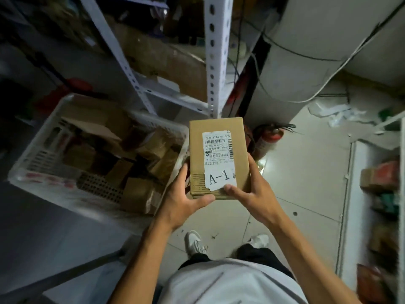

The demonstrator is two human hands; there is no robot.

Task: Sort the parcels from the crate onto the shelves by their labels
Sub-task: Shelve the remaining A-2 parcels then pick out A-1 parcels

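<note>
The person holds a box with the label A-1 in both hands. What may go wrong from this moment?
1. The right hand has its thumb on the edge of the A-1 label; the white sticker looks torn there and might peel further.
2. Both the left hand and the right grip only the near end of the parcel, so it might tip forward and fall.
3. A fire extinguisher lies on the floor by the shelf post, a possible trip hazard.
</note>
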